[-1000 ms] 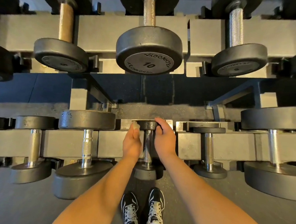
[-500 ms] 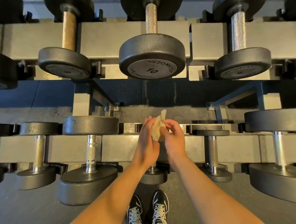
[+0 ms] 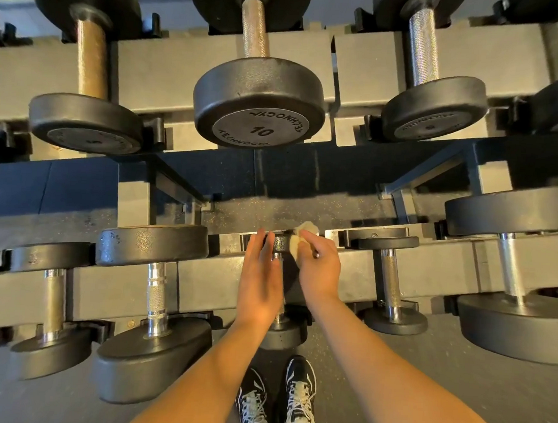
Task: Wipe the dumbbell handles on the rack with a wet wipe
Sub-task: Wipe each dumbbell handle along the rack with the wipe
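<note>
Head cam: L hand [image 3: 261,275] has its fingers straight and together, laid flat over the small dumbbell [image 3: 280,336] on the lower tier; can't tell if it touches. R hand [image 3: 320,265] pinches the crumpled wet wipe [image 3: 302,233] w/ curled fingers, against the far head of that dumbbell. Rack [image 3: 121,288] holds more: a bigger dumbbell [image 3: 157,297] just left, a small one [image 3: 389,282] to the right. The "10" dumbbell [image 3: 259,103] sits on the upper tier, above the hands.

Two hands [image 3: 261,284], one wet wipe [image 3: 303,232], two shoes [image 3: 298,396], at least eight dumbbells [image 3: 259,100], one rack [image 3: 181,67].
</note>
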`<move>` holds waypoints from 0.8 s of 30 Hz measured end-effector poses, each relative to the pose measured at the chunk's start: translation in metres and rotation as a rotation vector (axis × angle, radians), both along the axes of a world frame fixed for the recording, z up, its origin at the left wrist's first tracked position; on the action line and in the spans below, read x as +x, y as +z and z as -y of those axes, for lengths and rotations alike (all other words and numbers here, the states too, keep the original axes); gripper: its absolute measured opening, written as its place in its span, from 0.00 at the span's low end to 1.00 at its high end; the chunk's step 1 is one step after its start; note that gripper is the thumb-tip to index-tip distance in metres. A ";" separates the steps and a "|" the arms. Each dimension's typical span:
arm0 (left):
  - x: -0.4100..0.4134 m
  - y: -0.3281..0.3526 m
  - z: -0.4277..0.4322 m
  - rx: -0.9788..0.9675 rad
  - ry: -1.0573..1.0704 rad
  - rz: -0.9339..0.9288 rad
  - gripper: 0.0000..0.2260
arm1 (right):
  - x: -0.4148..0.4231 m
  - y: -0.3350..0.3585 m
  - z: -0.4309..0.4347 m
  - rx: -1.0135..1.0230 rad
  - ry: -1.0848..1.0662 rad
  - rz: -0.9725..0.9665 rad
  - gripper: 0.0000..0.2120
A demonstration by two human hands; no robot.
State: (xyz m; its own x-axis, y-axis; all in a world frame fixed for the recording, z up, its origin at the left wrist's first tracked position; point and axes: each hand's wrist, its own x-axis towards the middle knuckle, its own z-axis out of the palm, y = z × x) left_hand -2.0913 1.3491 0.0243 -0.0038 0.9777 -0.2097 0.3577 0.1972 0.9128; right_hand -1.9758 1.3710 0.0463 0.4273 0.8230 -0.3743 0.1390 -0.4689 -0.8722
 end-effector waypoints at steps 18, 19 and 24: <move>0.002 0.010 0.017 -0.067 0.028 -0.022 0.25 | -0.002 -0.015 0.018 -0.348 0.031 0.104 0.14; 0.000 0.011 0.022 -0.062 0.076 -0.024 0.23 | -0.003 -0.013 0.025 -0.309 0.008 0.033 0.13; -0.006 0.010 0.042 -0.225 0.219 0.186 0.15 | -0.019 -0.002 0.046 -0.212 0.127 -0.204 0.10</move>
State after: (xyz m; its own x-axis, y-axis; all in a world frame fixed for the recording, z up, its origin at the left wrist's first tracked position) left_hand -2.0969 1.3071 0.0343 -0.1495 0.8874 -0.4361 0.1172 0.4539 0.8833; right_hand -1.9948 1.3245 0.0444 0.2251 0.7593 -0.6105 0.0403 -0.6334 -0.7728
